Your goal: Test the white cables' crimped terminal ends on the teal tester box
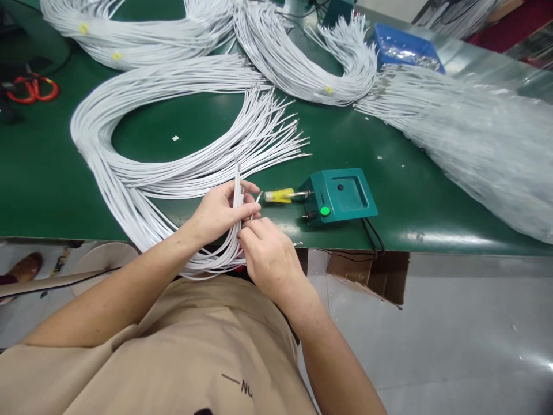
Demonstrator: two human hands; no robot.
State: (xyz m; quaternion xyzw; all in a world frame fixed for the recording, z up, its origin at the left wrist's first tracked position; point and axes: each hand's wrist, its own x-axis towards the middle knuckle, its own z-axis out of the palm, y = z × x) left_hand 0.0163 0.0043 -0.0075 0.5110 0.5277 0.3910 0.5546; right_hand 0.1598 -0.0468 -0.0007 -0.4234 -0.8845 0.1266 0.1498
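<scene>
My left hand [222, 210] is closed around a small bunch of white cables [237, 190] that stands up between its fingers at the table's front edge. My right hand [265, 253] sits just below and right of it, its fingers pinched on one white cable whose metal tip [258, 197] points up toward the left hand's fingertips. A big looped bundle of white cables [129, 173] lies on the green table [43, 173] and trails over the edge to my hands.
A green box with a green button [341, 196] lies right of my hands, a yellow-handled tool [280, 196] against its left side. More cable bundles [302, 69] and a blue tray [404, 49] lie at the back. Red scissors [32, 89] rest far left.
</scene>
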